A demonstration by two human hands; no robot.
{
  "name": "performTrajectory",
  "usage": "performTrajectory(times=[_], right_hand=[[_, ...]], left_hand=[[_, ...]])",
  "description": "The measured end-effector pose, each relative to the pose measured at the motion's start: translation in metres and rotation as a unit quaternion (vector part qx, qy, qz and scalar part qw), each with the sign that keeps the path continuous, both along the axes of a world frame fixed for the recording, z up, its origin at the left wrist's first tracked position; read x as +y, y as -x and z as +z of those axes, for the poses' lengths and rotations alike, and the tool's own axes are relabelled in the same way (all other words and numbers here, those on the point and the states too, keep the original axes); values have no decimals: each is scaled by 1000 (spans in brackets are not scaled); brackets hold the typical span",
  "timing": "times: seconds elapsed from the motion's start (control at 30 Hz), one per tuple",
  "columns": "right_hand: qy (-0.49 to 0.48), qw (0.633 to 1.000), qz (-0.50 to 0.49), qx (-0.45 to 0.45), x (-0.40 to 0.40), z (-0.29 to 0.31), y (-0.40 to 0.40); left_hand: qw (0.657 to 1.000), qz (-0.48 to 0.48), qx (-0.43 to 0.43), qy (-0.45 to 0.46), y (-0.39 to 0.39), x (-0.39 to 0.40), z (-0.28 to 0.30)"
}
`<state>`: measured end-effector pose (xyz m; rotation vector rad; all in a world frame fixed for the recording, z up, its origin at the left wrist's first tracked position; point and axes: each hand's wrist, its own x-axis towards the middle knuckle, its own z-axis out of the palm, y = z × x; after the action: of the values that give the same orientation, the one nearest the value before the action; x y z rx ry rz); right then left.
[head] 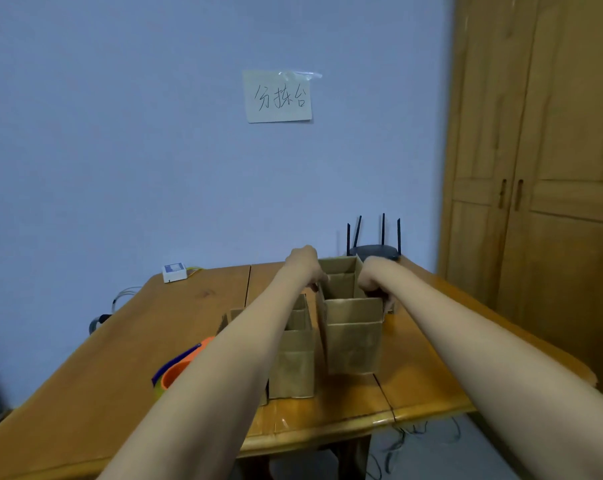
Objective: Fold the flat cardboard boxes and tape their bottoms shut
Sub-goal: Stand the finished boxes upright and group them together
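Observation:
An upright brown cardboard box [353, 337] stands on the wooden table [127, 344] with its top flaps up. My left hand [305, 266] grips its left wall near the top rim. My right hand [374, 277] grips the right wall, fingers curled over the edge. A second folded cardboard box [295, 362] stands just to its left, partly hidden by my left forearm. An orange and blue tape dispenser [180, 367] lies at the left, half covered by that forearm.
A black router [374, 251] with upright antennas sits behind the boxes against the blue wall. A small white box [174, 272] rests at the table's back left. A wooden wardrobe [542, 188] stands at the right. Cables hang under the table.

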<state>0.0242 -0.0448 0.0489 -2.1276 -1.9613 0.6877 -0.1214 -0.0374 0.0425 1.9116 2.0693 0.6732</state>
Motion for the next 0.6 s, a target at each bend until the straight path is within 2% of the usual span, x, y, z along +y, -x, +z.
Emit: performTrajectory(times=[0.13,0.3,0.43,0.6], right_hand=[[-15,1000,8,-9,15,-30,5],[54,997,50,-14,18,-49,19],[66,993,74,-70,22,-55,26],[90,991,62,-72,17,-53,28]], left_hand=[[998,15,55,13,8,4,-20],[993,30,108,24,21,10,-43],[992,43,110,35,28,16,-59],[991,56,115,34,31,12,-59]])
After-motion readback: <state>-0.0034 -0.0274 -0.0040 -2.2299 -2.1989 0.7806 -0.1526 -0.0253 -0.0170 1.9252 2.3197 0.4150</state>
